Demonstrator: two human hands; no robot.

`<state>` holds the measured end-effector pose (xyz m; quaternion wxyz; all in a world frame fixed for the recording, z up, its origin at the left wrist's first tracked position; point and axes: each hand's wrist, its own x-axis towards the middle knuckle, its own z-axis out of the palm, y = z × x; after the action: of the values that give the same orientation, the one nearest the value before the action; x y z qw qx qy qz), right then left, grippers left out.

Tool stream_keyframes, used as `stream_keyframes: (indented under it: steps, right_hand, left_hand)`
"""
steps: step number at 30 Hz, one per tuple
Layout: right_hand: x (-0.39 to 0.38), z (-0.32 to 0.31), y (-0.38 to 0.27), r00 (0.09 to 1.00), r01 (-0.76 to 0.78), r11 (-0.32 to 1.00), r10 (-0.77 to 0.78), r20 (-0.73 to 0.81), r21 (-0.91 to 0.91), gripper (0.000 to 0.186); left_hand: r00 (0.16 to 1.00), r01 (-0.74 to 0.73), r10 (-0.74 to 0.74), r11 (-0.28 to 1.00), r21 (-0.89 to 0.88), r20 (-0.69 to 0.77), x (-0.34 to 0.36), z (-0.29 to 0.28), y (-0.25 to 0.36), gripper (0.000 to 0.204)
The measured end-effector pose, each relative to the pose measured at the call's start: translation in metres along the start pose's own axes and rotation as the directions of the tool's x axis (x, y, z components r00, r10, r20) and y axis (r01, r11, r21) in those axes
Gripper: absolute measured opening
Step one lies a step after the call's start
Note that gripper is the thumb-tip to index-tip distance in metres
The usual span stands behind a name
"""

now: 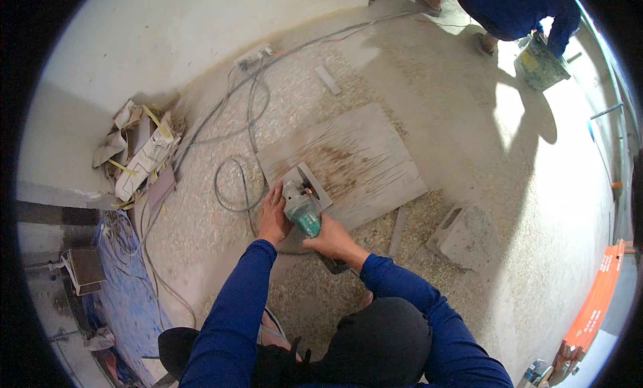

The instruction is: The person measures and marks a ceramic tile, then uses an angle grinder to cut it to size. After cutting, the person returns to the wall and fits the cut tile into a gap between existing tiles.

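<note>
My right hand (328,239) is wrapped around the rear body of a teal angle grinder (305,217), whose grey head and disc point away from me. A reddish-orange glow shows at the disc. Under the grinder head lies a small pale tile piece (317,187), touching or very near the disc. Close against the grinder's left side, my left hand (272,216) is closed on the tile piece's near edge, its grip partly hidden. Beneath both is a large grey tile (375,160), streaked with brown dust and dark scratches.
Cables (251,106) run from a power strip (253,57) by the wall. Left stands a heap of broken scraps (140,150); right, a dusty block (462,235). A narrow offcut (328,80) lies beyond. At far right, a co-worker (516,13) bends over a bucket (541,63).
</note>
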<state>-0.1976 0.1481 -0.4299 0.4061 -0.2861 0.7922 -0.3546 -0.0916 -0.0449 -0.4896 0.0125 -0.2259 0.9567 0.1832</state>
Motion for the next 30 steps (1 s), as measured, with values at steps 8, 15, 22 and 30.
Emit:
stream_keyframes:
  steps: [8, 15, 22, 30]
  right_hand:
    - [-0.007, -0.005, -0.003, 1.000, -0.019, 0.999, 0.020, 0.019, -0.031, 0.078]
    - [-0.012, -0.005, 0.003, 0.999, -0.022, 0.997, 0.024, 0.027, -0.076, 0.080]
    - [-0.020, -0.006, 0.007, 0.999, -0.024, 0.996, 0.027, 0.032, -0.085, 0.083]
    - [-0.033, -0.010, 0.009, 1.000, -0.017, 0.998, 0.018, 0.023, -0.065, 0.083]
  left_hand:
    - [1.000, -0.006, 0.006, 1.000, -0.005, -0.015, 0.000, 0.001, 0.000, 0.096]
    - [0.996, -0.071, 0.071, 0.997, -0.001, -0.061, -0.001, 0.007, -0.008, 0.104]
    - [1.000, 0.010, -0.010, 0.999, 0.040, -0.006, -0.001, 0.010, -0.007, 0.111]
    - [0.996, -0.029, 0.033, 0.998, 0.053, -0.086, 0.000, 0.013, -0.011, 0.105]
